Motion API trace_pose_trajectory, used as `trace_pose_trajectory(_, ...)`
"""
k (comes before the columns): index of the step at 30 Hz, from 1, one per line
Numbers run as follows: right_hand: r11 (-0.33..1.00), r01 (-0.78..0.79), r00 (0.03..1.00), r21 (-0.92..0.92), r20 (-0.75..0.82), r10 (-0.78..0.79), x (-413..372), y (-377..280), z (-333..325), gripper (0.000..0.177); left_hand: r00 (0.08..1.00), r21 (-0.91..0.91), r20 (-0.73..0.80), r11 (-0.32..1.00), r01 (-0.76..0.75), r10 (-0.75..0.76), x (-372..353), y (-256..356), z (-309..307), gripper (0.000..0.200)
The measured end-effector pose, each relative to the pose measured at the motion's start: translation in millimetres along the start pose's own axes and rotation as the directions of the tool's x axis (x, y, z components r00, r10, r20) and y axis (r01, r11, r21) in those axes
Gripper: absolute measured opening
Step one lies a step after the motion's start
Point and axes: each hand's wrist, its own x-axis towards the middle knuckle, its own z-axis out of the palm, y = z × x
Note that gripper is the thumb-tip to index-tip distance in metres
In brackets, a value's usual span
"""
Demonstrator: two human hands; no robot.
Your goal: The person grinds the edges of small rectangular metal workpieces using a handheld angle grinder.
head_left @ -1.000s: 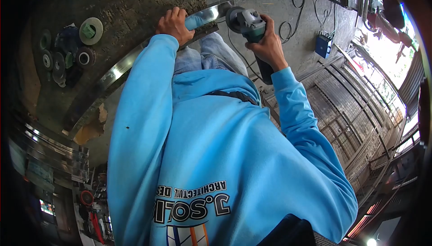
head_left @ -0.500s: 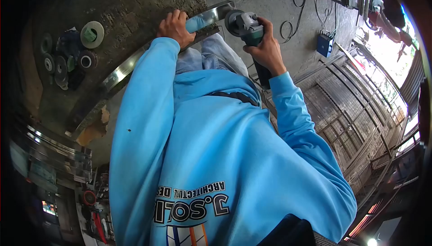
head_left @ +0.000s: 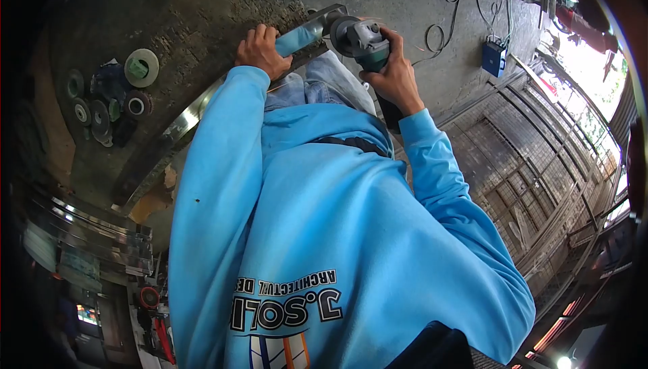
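Observation:
My left hand [head_left: 263, 51] is closed over a shiny rectangular metal tube [head_left: 300, 38], pressing it at the edge of the worn workbench [head_left: 223, 4]. The tube runs down-left behind my left forearm, which hides part of it. My right hand [head_left: 397, 75] is wrapped round the body of an angle grinder [head_left: 368, 41], with its grey gear head uppermost. The grinder's disc [head_left: 343, 35] is at the tube's far end and appears to touch it. Thin orange streaks show beside the grinder head.
Several grinding discs [head_left: 101, 122] and a pale roll [head_left: 142, 67] lie on the bench at left. A blue box [head_left: 493, 58] with cables [head_left: 449, 28] stands on the floor at right. A metal mesh frame [head_left: 513, 160] leans beyond my right arm. Stacked metal tubes [head_left: 101, 234] lie at lower left.
The grinder has shifted slightly left, bringing its disc against the tube's end. Orange streaks now show near it. My left hand keeps its hold on the tube.

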Motion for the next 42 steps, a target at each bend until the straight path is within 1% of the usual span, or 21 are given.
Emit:
trace_pose_trajectory(1,1.0,-0.003,1.0,0.005,-0.001,0.003,-1,1,1,0.098,1.0,-0.005,0.002,1.0,0.003,-0.003,1,-1,-1,0.049)
trace_pose_trajectory(3,0.998,0.055,0.998,-0.002,-0.026,-0.055,-1,4,2,0.098,1.0,-0.001,-0.001,1.0,0.004,-0.004,1,-1,0,0.049)
trace_pose_trajectory(5,0.998,0.059,0.998,0.005,-0.023,-0.058,-4,5,4,0.098,1.0,-0.001,-0.005,1.0,0.003,-0.003,1,-3,-1,0.049)
trace_pose_trajectory(8,0.999,0.042,0.999,0.002,-0.019,-0.042,-3,5,3,0.098,1.0,0.0,0.027,1.0,-0.003,0.003,2,1,-5,0.049)
trace_pose_trajectory(11,1.0,0.013,1.0,-0.013,-0.015,-0.014,-4,2,1,0.098,1.0,0.002,0.029,1.0,0.011,-0.011,1,6,-5,0.05)
trace_pose_trajectory(13,1.0,0.015,1.0,-0.021,-0.012,-0.015,-3,2,2,0.098,0.998,0.02,0.06,0.999,0.031,-0.032,2,4,-7,0.051)
trace_pose_trajectory(16,0.999,0.036,0.999,-0.013,-0.023,-0.036,-3,4,4,0.098,0.997,0.031,0.072,0.999,0.029,-0.031,2,2,-5,0.053)
trace_pose_trajectory(18,0.996,0.085,0.995,-0.001,-0.052,-0.085,-2,3,3,0.096,0.997,0.034,0.07,0.999,0.029,-0.032,1,3,-6,0.053)
trace_pose_trajectory(22,0.999,0.034,0.998,0.005,-0.047,-0.033,0,-5,-4,0.096,0.998,0.034,0.058,0.999,0.018,-0.02,2,3,-4,0.054)
trace_pose_trajectory(24,0.999,-0.008,1.0,-0.034,0.0,0.008,-3,-9,-7,0.095,0.999,0.024,0.047,1.0,0.017,-0.018,2,-2,-3,0.055)
trace_pose_trajectory(28,0.997,0.001,1.0,-0.073,0.01,0.0,-18,-1,-6,0.094,0.999,0.025,0.049,0.999,0.022,-0.023,2,-3,-2,0.055)
trace_pose_trajectory(30,0.995,-0.083,0.994,-0.059,0.073,0.087,-20,-1,-6,0.101,0.999,0.033,0.051,0.999,0.017,-0.018,3,-3,-4,0.055)
trace_pose_trajectory(31,0.995,-0.086,0.993,-0.053,0.071,0.09,-21,0,-5,0.101,0.998,0.028,0.058,0.999,0.02,-0.022,3,-2,-4,0.055)
trace_pose_trajectory(33,0.998,-0.029,0.999,-0.053,-0.015,0.028,-22,-1,-1,0.093,0.997,0.029,0.068,0.999,0.019,-0.021,2,1,-4,0.055)
trace_pose_trajectory(35,0.999,-0.027,0.999,-0.044,-0.026,0.026,-19,-3,1,0.092,0.999,0.031,0.036,0.999,0.008,-0.009,2,0,-3,0.054)
trace_pose_trajectory(40,0.999,-0.049,0.998,-0.019,-0.028,0.049,-12,0,4,0.091,1.0,0.04,0.017,0.999,-0.002,0.001,1,2,0,0.052)
trace_pose_trajectory(42,0.999,0.031,0.996,-0.025,-0.085,-0.033,-11,2,7,0.091,1.0,0.04,0.006,0.999,-0.003,0.003,1,-1,1,0.052)
